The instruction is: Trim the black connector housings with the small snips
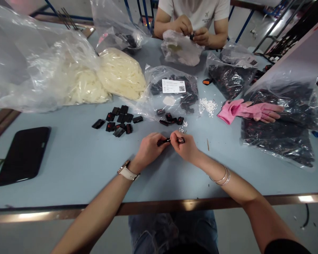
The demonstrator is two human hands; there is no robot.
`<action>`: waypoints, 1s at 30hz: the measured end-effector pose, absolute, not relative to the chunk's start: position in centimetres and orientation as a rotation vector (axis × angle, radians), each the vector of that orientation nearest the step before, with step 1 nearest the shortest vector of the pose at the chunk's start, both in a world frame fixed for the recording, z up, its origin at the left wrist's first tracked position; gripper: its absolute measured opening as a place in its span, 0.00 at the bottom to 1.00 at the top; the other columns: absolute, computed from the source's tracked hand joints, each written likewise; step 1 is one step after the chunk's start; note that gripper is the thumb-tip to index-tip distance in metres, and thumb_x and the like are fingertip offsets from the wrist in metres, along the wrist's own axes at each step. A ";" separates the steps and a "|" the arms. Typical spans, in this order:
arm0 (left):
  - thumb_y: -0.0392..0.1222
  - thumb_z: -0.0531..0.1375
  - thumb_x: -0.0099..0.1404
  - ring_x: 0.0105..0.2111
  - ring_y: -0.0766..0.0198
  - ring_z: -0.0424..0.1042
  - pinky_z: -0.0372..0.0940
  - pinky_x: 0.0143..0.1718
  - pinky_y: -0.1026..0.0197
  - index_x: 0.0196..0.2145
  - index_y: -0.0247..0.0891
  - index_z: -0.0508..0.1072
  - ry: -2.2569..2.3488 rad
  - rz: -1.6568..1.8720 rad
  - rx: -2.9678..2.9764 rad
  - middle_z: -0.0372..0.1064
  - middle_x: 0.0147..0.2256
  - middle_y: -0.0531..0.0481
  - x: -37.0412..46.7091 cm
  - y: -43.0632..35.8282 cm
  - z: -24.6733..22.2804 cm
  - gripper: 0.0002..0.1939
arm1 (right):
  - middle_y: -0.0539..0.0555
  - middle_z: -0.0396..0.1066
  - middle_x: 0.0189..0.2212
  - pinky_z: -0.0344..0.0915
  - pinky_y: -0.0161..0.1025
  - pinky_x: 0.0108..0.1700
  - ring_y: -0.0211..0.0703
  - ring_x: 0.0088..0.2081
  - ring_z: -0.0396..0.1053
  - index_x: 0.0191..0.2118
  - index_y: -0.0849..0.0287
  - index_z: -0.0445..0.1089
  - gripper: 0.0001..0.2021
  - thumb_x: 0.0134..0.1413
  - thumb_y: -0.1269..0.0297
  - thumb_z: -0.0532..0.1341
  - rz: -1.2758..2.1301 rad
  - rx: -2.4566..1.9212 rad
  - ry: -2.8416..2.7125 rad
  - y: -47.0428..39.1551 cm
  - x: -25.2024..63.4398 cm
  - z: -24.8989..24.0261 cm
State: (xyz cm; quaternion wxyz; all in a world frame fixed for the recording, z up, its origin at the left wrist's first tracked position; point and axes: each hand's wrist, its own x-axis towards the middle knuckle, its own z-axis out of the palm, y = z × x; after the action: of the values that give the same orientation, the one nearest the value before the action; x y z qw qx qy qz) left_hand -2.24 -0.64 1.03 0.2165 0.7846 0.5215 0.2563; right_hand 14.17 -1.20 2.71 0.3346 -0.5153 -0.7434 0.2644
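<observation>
Over the near middle of the table [76, 151], my two hands meet. My left hand [149, 147] is closed in a pinch on a small black plastic connector [161, 142]. Right beside it, my right hand [184, 145] is closed around a slim dark tool [180, 140]; its far end points at the connector, and the fingers hide most of it. Beyond my hands lie a few black connectors with red parts [169, 117] and a scatter of tiny white pieces [208, 106]. A loose pile of black connectors [119, 121] sits to the left.
A labelled clear bag of black parts [175, 95] lies ahead. Bags of cream-coloured parts [122, 72] stand at left, near a black tablet [25, 155]. Pink gloves [250, 110] rest on bagged dark parts [278, 141] at right. Across the table, a person's hands [193, 31] hold a small black piece.
</observation>
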 end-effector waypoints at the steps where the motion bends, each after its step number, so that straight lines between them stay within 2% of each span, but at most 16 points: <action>1: 0.41 0.59 0.60 0.28 0.63 0.67 0.60 0.30 0.62 0.26 0.38 0.69 1.444 0.713 2.179 0.69 0.26 0.50 -2.3 -0.6 1.0 0.06 | 0.48 0.63 0.19 0.56 0.31 0.28 0.34 0.22 0.59 0.25 0.56 0.58 0.13 0.59 0.60 0.46 0.679 -1.344 -1.951 -1.2 14.1 2.6; 13: 0.43 0.60 0.59 0.24 0.67 0.65 0.59 0.26 0.64 0.27 0.38 0.70 1.422 0.775 2.133 0.67 0.25 0.53 -2.4 -0.5 0.8 0.07 | 0.48 0.62 0.18 0.58 0.32 0.26 0.36 0.22 0.63 0.27 0.56 0.60 0.18 0.61 0.53 0.44 0.796 -1.317 -1.681 -1.0 14.7 1.4; 24: 0.41 0.60 0.58 0.26 0.65 0.66 0.59 0.28 0.63 0.26 0.38 0.69 1.430 0.768 2.128 0.67 0.25 0.52 -2.4 -0.7 0.8 0.06 | 0.48 0.64 0.20 0.58 0.32 0.28 0.34 0.22 0.62 0.26 0.56 0.60 0.13 0.59 0.58 0.47 0.740 -1.322 -1.821 -1.2 14.6 1.9; 30: 0.43 0.60 0.59 0.26 0.66 0.65 0.59 0.27 0.64 0.26 0.38 0.69 1.426 0.780 2.124 0.67 0.25 0.52 -2.3 -0.7 0.9 0.07 | 0.48 0.63 0.18 0.60 0.32 0.27 0.35 0.21 0.63 0.28 0.56 0.62 0.16 0.61 0.54 0.46 0.821 -1.268 -1.677 -1.4 14.7 1.6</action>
State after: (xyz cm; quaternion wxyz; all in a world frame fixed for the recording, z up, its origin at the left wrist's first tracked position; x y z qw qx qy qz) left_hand -2.28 -0.66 0.93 0.2314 0.7727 0.5186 0.2836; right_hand 14.66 -1.36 1.59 0.4279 -0.5076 -0.6717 0.3288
